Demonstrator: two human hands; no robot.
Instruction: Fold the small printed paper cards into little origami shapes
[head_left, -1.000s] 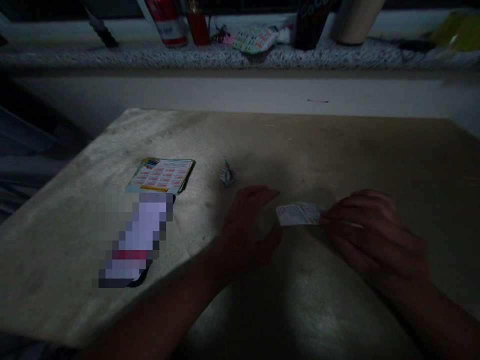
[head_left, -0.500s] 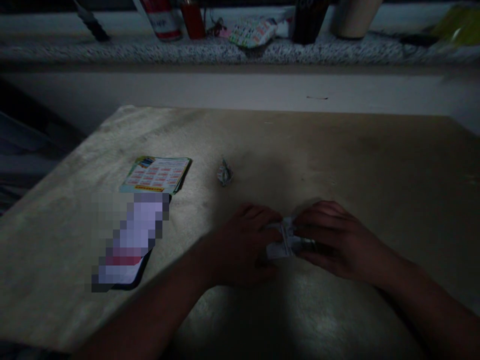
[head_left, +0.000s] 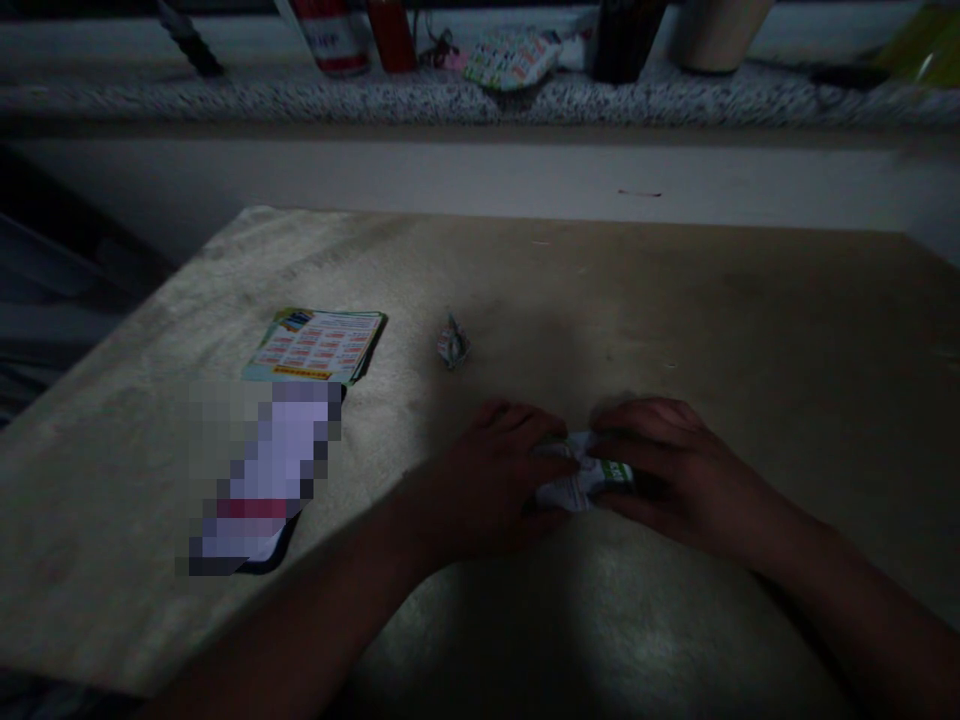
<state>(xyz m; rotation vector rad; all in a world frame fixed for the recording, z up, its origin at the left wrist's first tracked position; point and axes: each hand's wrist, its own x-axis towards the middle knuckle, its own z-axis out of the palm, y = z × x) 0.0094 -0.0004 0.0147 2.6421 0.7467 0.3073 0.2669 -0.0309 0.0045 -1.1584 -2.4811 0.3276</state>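
A small printed paper slip, white with a green patch, lies partly folded on the beige table. Both hands pinch it. My left hand grips its left side with fingers curled over the edge. My right hand presses down on its right side. Much of the slip is hidden under my fingers. The scene is dim.
A tiny folded paper piece sits just beyond my left hand. A stack of colourful printed sheets and a blurred-out phone-like object lie at the left. A speckled ledge behind holds cans, bottles and a patterned pouch.
My right hand carried the flat slip leftward and nearer to me. My left hand came up to meet it. Both now grip the slip, which has become folded.
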